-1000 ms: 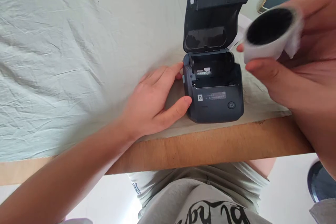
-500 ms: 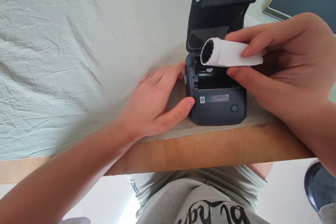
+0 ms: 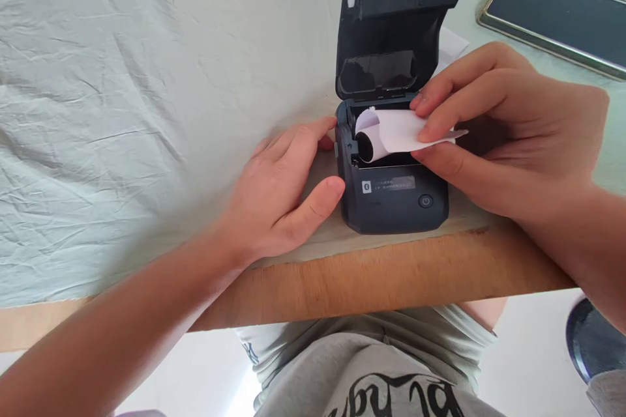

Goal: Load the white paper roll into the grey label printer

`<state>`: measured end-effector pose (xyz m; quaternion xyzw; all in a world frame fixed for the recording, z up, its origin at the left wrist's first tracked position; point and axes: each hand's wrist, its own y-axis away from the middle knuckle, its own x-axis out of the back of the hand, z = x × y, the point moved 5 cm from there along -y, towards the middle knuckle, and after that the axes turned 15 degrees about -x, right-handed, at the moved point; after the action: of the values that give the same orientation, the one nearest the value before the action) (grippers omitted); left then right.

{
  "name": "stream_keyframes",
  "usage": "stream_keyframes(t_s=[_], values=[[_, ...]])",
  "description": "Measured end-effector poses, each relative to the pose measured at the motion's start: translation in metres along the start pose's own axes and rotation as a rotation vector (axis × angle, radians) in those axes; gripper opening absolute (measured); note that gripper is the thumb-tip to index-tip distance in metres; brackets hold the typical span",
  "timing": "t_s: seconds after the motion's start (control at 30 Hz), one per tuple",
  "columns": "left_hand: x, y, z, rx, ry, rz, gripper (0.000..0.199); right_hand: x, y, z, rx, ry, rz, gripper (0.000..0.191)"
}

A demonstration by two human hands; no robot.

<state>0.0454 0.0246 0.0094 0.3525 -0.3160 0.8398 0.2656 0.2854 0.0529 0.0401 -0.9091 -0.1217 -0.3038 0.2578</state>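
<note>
A small dark portable printer (image 3: 398, 212) stands near the table edge, its lid (image 3: 391, 32) raised. In its compartment sits a white paper roll (image 3: 391, 130) with a dark core showing at the left end. The roll's outer layer is partly unwound and lifted. My right hand (image 3: 508, 130) pinches this loose paper between thumb and fingers, at the right side of the compartment. My left hand (image 3: 288, 182) rests at the printer's left side, fingers stretched and thumb apart, the tips at its edge.
A phone (image 3: 562, 19) lies at the back right. White paper (image 3: 450, 45) shows behind the printer's lid. A wrinkled pale cloth (image 3: 122, 111) covers the table, with a bare wooden edge (image 3: 342, 287) in front. A dark round object (image 3: 596, 339) is below at the right.
My right hand has lowered the paper roll into the printer's compartment, and its outer layer has come loose. My left hand stays at the printer's side.
</note>
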Motion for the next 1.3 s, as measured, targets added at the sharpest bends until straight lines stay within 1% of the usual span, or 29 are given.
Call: stream_keyframes(t_s=[0.07,0.13,0.17,0.3,0.37,0.47,0.53,0.6,0.7,0.77,0.87,0.97,1.03,1.13,1.23,1.3], values=[[0.000,0.001,-0.001,-0.001,-0.003,0.000,0.075,0.000,0.000,0.002,-0.010,0.014,0.016,0.007],[-0.001,0.000,0.000,-0.003,0.006,0.004,0.074,-0.003,0.000,0.007,-0.040,0.018,0.005,0.009],[-0.001,0.000,0.000,-0.007,0.013,0.005,0.072,-0.004,0.000,0.010,-0.055,0.005,-0.013,0.013],[-0.002,-0.003,0.004,-0.040,0.009,0.003,0.063,-0.010,-0.002,0.020,-0.113,-0.144,-0.098,0.038],[-0.002,-0.004,0.004,-0.059,0.013,0.008,0.058,-0.011,-0.006,0.023,-0.131,-0.194,-0.129,0.044],[-0.001,-0.004,0.004,-0.073,0.040,0.025,0.055,-0.013,-0.011,0.024,-0.128,-0.209,-0.167,0.048],[-0.002,-0.004,0.002,-0.044,0.042,0.021,0.057,-0.013,-0.013,0.024,-0.135,-0.209,-0.148,0.044],[-0.003,-0.003,-0.001,-0.017,0.040,0.014,0.060,-0.011,-0.015,0.022,-0.124,-0.222,-0.063,0.035],[-0.004,-0.002,-0.002,-0.046,0.036,0.021,0.059,-0.006,-0.014,0.018,-0.070,-0.216,0.079,0.027],[-0.004,-0.001,-0.003,-0.053,0.037,0.035,0.057,-0.004,-0.014,0.019,-0.079,-0.173,0.122,0.024],[-0.004,-0.001,-0.001,-0.036,0.032,0.036,0.058,-0.005,-0.013,0.023,-0.114,-0.126,0.107,0.020],[-0.004,-0.002,0.001,-0.015,0.023,-0.012,0.059,-0.004,-0.013,0.025,-0.111,-0.064,0.080,0.017],[-0.003,-0.002,0.002,-0.003,0.016,-0.012,0.060,-0.004,-0.012,0.024,-0.115,-0.015,0.073,0.013],[-0.002,-0.002,0.001,-0.015,0.013,0.008,0.064,-0.004,-0.012,0.023,-0.104,-0.030,0.082,0.013],[-0.004,-0.001,-0.001,-0.022,0.018,-0.009,0.063,-0.004,-0.012,0.023,-0.082,-0.091,0.101,0.007],[-0.004,-0.001,-0.001,-0.029,0.017,-0.004,0.062,-0.004,-0.012,0.025,-0.093,-0.065,0.090,0.004]])
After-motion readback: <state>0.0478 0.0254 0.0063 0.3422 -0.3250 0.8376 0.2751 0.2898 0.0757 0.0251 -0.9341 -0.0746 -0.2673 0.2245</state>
